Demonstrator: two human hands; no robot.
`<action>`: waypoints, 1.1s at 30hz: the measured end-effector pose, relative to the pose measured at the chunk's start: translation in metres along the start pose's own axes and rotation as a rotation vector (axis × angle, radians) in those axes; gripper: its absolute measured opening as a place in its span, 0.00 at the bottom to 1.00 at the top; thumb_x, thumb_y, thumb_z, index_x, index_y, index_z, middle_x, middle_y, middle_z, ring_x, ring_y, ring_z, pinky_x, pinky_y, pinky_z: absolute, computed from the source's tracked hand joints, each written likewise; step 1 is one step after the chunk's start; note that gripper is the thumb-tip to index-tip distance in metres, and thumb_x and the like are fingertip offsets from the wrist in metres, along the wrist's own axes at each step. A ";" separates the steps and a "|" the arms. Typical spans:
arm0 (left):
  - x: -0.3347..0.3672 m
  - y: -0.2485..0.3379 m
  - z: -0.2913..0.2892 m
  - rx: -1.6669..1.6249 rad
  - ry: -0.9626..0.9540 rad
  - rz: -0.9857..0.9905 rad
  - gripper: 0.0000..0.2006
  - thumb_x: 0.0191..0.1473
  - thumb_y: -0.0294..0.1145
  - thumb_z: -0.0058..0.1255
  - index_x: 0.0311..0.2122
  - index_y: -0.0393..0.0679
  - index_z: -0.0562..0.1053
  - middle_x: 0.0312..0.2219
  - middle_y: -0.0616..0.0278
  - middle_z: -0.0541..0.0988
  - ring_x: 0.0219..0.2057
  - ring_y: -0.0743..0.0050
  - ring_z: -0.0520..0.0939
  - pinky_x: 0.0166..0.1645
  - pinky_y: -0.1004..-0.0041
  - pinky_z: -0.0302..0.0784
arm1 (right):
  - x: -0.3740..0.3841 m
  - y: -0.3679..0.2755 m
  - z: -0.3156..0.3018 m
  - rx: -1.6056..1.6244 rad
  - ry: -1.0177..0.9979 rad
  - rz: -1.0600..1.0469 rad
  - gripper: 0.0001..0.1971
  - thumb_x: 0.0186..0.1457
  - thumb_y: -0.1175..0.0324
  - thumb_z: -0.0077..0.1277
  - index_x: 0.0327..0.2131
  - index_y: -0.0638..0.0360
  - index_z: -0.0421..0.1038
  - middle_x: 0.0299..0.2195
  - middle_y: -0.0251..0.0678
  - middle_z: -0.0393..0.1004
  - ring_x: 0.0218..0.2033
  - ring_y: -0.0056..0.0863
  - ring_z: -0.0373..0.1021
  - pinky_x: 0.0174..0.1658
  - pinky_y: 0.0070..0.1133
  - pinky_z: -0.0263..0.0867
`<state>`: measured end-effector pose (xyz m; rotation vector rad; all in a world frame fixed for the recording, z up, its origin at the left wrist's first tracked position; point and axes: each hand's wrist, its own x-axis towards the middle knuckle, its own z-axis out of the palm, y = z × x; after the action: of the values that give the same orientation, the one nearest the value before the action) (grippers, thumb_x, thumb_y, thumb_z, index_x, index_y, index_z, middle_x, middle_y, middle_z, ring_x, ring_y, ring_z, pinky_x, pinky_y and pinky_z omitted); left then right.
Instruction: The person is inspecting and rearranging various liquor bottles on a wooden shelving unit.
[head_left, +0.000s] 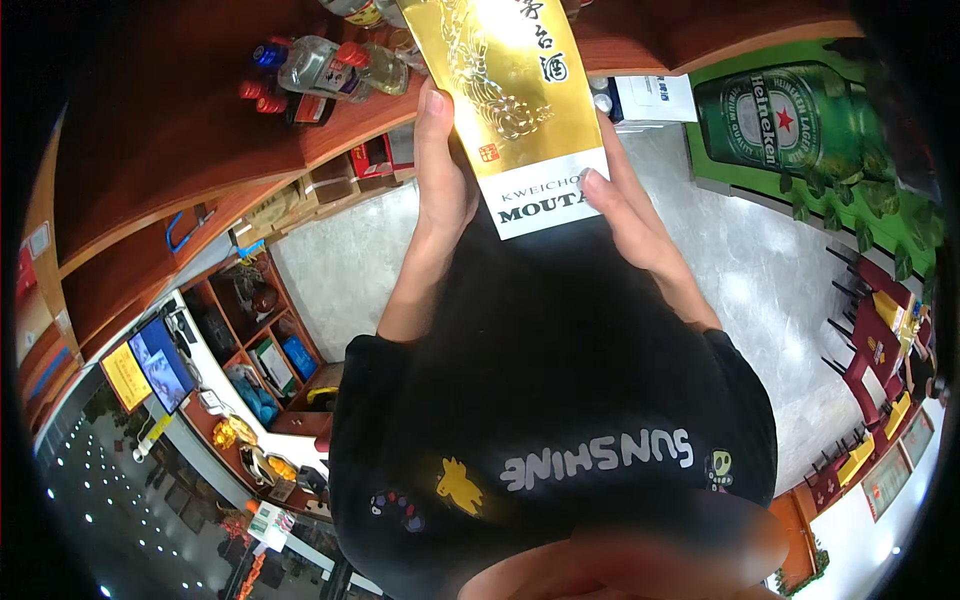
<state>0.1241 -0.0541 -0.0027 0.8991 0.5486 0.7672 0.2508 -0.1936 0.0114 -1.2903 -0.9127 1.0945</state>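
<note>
Between my two hands is a tall gold and white liquor box (pixel 515 110), held up in front of the wooden shelf (pixel 340 135). My left hand (pixel 443 165) grips the box's left side, thumb along the edge. Around the lower right side wraps my right hand (pixel 630 205), its thumb on the white band at the bottom. The box's upper end runs out of the top of the view. Left of the box, several small bottles (pixel 322 70) with red and blue caps are on the shelf.
A green poster (pixel 800 120) with a large bottle picture covers the wall at right. Beside it is a white carton (pixel 655 100). At left are a shelving unit (pixel 260 320) and a counter with a screen (pixel 160 365). Dark red chairs (pixel 870 350) line the right, on a grey floor (pixel 340 260).
</note>
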 end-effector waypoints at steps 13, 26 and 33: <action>-0.012 0.025 -0.031 0.181 0.092 0.004 0.28 0.62 0.46 0.43 0.60 0.37 0.59 0.52 0.54 0.71 0.52 0.67 0.74 0.55 0.66 0.70 | -0.001 -0.009 0.034 -0.481 0.054 -0.268 0.45 0.48 0.66 0.62 0.65 0.61 0.45 0.56 0.51 0.56 0.58 0.46 0.56 0.60 0.34 0.54; -0.010 0.022 -0.035 0.113 -0.165 0.120 0.34 0.64 0.57 0.32 0.63 0.38 0.55 0.59 0.55 0.65 0.59 0.62 0.66 0.62 0.63 0.60 | 0.013 0.008 0.035 0.263 0.123 0.050 0.32 0.64 0.52 0.36 0.63 0.68 0.48 0.59 0.45 0.58 0.62 0.31 0.53 0.63 0.26 0.46; -0.022 0.020 -0.039 0.035 -0.116 -0.104 0.38 0.59 0.48 0.51 0.64 0.34 0.50 0.57 0.52 0.65 0.60 0.65 0.65 0.63 0.66 0.57 | 0.003 0.014 0.045 -0.087 0.179 -0.031 0.32 0.63 0.54 0.39 0.63 0.66 0.48 0.59 0.48 0.57 0.60 0.35 0.54 0.63 0.28 0.47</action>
<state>0.0756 -0.0448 -0.0038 0.9341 0.5033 0.6092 0.2073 -0.1794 0.0014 -1.4168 -0.8498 0.9073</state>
